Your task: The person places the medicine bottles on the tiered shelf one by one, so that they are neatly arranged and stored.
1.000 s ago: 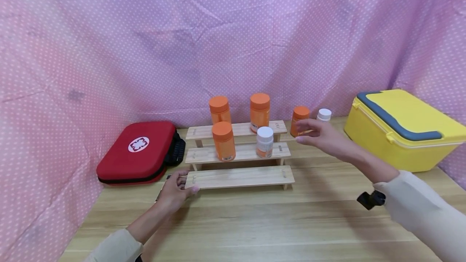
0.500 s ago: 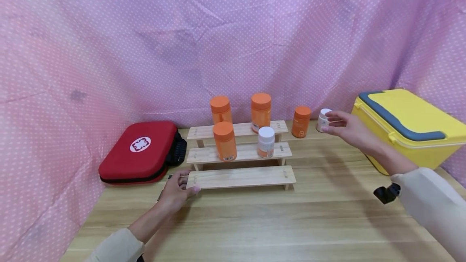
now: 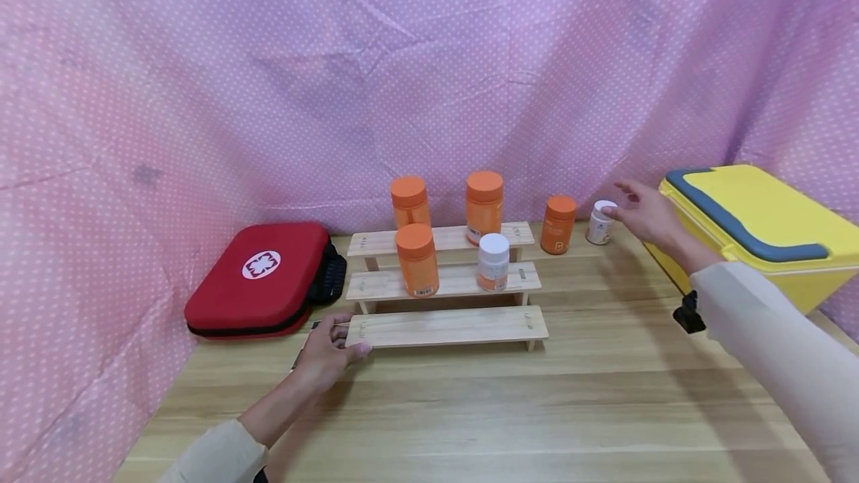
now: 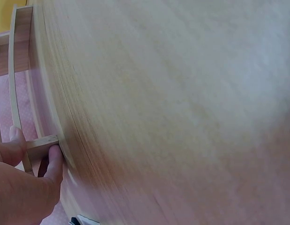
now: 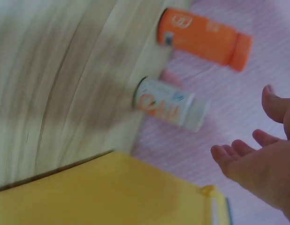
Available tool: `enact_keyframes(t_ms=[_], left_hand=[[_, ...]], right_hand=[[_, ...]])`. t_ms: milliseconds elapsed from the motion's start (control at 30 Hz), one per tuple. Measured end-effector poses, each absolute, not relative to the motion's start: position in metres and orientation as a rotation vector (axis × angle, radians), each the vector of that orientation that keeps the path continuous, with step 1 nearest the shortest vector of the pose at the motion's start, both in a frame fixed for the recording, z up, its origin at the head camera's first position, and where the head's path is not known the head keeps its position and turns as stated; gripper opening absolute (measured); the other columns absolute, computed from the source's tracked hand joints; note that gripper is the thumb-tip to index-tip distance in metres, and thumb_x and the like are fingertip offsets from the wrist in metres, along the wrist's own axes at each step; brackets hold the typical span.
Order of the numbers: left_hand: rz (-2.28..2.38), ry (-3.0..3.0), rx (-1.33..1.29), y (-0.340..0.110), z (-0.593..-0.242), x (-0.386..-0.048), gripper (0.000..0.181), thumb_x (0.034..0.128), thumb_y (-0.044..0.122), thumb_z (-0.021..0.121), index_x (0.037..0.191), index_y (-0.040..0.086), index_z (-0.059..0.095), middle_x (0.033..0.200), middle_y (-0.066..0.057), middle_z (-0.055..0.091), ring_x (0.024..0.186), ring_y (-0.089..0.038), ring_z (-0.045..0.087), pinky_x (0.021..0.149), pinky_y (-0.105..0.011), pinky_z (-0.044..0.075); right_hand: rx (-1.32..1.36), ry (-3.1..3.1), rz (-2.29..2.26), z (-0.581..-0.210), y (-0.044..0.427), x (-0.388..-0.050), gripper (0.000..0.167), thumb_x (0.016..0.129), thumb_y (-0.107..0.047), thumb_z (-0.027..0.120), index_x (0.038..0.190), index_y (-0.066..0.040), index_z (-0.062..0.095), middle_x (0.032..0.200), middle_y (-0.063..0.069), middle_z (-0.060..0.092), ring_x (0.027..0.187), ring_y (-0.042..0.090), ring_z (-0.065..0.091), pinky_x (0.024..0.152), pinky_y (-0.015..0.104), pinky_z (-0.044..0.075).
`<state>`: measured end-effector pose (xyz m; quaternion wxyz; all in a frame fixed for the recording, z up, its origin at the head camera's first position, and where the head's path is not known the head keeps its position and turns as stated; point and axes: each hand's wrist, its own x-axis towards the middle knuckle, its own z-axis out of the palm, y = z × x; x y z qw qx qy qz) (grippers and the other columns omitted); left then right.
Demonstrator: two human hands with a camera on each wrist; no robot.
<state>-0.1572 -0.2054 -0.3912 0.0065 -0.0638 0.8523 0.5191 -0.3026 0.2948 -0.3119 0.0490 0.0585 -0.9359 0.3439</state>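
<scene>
My left hand (image 3: 325, 355) grips the left end of the lowest step of a three-tier wooden rack (image 3: 450, 327). In the left wrist view its thumb and fingers pinch the board and leg at that end. At the table's back right, my right hand (image 3: 648, 216) hovers beside a small white bottle (image 3: 599, 226) with a white cap. The right wrist view shows its fingers (image 5: 239, 149) spread and apart from the bottle. Left of that bottle stands an orange bottle (image 3: 558, 226). On the rack are an orange bottle (image 3: 417, 267) and a white bottle (image 3: 493, 265) on the middle step.
Two more orange bottles, one at left (image 3: 409, 200) and one at right (image 3: 485, 207), stand on the top step. A red first-aid case (image 3: 251, 282) lies at left. A yellow box (image 3: 758, 222) with a grey handle stands at right. Behind hangs a pink dotted curtain (image 3: 429, 80).
My right hand has moved right, from in front of the orange bottle to the white bottle beside the yellow box. The left hand keeps its grip on the rack.
</scene>
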Motion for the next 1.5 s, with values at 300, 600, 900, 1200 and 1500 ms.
enact_keyframes(t_ms=[300, 600, 900, 1200, 1500], left_hand=[[1.614, 2.669, -0.247, -0.205, -0.392, -0.158, 0.057, 0.0797, -0.003, 0.074, 0.129, -0.003, 0.046, 0.110, -0.019, 0.065, 0.094, -0.023, 0.061, 0.069, -0.023, 0.047], [1.638, 2.667, -0.224, -0.204, -0.391, -0.158, 0.057, 0.0783, -0.006, 0.074, 0.127, -0.006, 0.046, 0.109, -0.021, 0.065, 0.093, -0.023, 0.061, 0.067, -0.022, 0.048], [1.664, 2.651, -0.232, -0.204, -0.392, -0.159, 0.056, 0.0774, -0.009, 0.074, 0.126, -0.005, 0.046, 0.107, -0.020, 0.066, 0.090, -0.021, 0.061, 0.066, -0.020, 0.047], [1.626, 2.673, -0.206, -0.205, -0.392, -0.158, 0.058, 0.0780, -0.003, 0.076, 0.128, -0.006, 0.046, 0.108, -0.021, 0.065, 0.093, -0.023, 0.061, 0.068, -0.024, 0.048], [1.666, 2.655, -0.205, -0.206, -0.393, -0.157, 0.056, 0.0786, -0.006, 0.074, 0.127, -0.006, 0.046, 0.108, -0.021, 0.065, 0.090, -0.021, 0.061, 0.066, -0.021, 0.048]], right_hand=[[0.233, -2.954, 1.241, -0.331, 0.304, -0.336, 0.070, 0.101, -0.022, 0.051, 0.149, 0.007, 0.010, 0.146, 0.040, 0.018, 0.131, 0.056, 0.022, 0.106, 0.063, 0.023], [0.220, -2.868, 1.244, -0.352, 0.299, -0.345, 0.045, 0.102, -0.014, 0.046, 0.136, 0.014, 0.037, 0.131, 0.040, 0.040, 0.118, 0.047, 0.039, 0.098, 0.055, 0.035], [0.242, -2.792, 1.197, -0.357, 0.305, -0.342, 0.044, 0.100, -0.012, 0.049, 0.134, 0.015, 0.040, 0.122, 0.039, 0.047, 0.102, 0.034, 0.050, 0.076, 0.026, 0.046], [0.440, -2.695, 1.152, -0.342, 0.310, -0.303, 0.038, 0.097, -0.006, 0.055, 0.128, 0.014, 0.047, 0.112, 0.034, 0.055, 0.082, -0.010, 0.047, 0.066, 0.013, 0.048], [0.582, -2.712, 1.129, -0.315, 0.282, -0.229, 0.041, 0.093, -0.003, 0.062, 0.131, 0.007, 0.052, 0.116, 0.026, 0.060, 0.091, -0.009, 0.053, 0.072, 0.010, 0.047]])
